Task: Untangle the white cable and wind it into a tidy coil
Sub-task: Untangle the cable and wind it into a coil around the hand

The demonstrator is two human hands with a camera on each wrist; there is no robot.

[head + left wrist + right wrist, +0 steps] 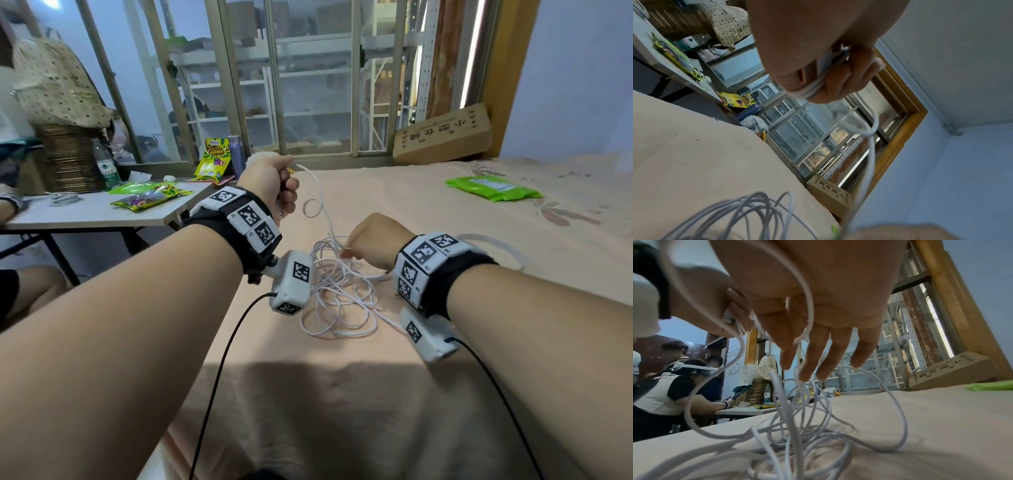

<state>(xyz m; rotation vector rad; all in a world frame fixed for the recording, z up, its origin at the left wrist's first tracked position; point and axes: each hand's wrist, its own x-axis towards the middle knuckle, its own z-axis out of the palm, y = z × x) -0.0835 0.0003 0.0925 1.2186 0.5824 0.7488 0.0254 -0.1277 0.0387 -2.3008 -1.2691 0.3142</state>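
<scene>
A thin white cable [342, 301] lies in a loose tangle of loops on the peach bed sheet [411, 377]. My left hand [270, 178] is raised above the bed, beyond and left of the tangle. Its fingers [840, 78] are curled round several wound turns of the cable [816, 84]. From there one strand with a small loop [312, 208] drops to my right hand [370, 240], which hovers low over the tangle. In the right wrist view the right hand [828, 296] pinches that strand between thumb and forefinger, the other fingers [830, 356] hanging straight over the tangle [797, 426].
A green packet [493, 188] lies on the bed at the far right, with a cardboard box [445, 133] against the window behind. A grey table [102, 216] with snack bags and a bottle stands left of the bed; people [674, 386] sit there.
</scene>
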